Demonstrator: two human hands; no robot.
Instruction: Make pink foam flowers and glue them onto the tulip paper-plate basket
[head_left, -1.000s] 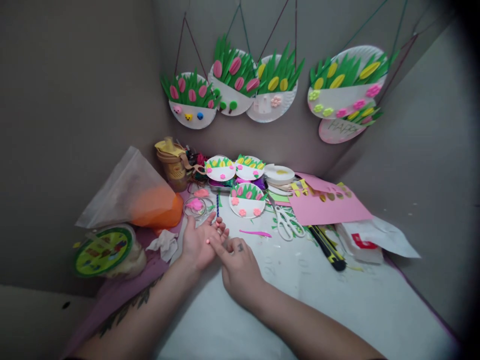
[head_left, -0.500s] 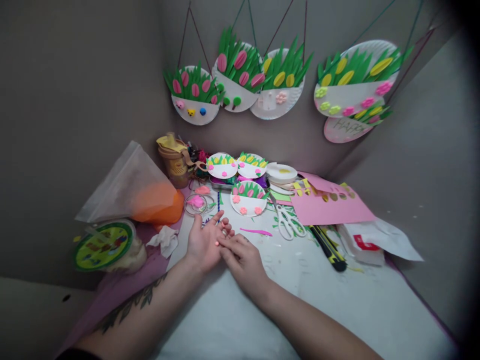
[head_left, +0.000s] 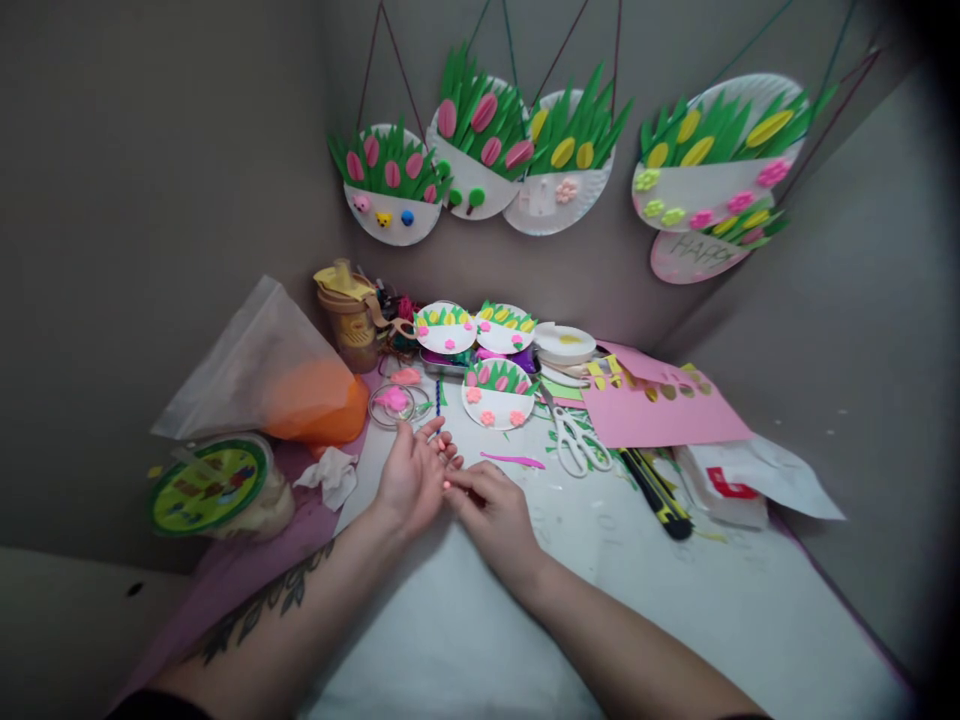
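Observation:
My left hand is turned palm up above the table, its fingers loosely spread and slightly curled. Small pink spots, which look like bits of clay, show near its fingertips. My right hand meets it from the right, thumb and forefinger pinched on a tiny pink clay ball at the edge of the left palm. Just beyond the hands lies a pink modelling tool. Behind that is a paper-plate basket with pink tulips, green paper grass and pink clay flowers.
White scissors, a yellow-black cutter and pink paper lie right. At left are a zip bag with orange material, a green-lidded tub and crumpled tissue. Pink clay lies within rings. Plate baskets hang on the wall.
Both hands have shifted very slightly to the right in view. The pinching right fingers and the clay ball have moved a little toward the edge of the left palm.

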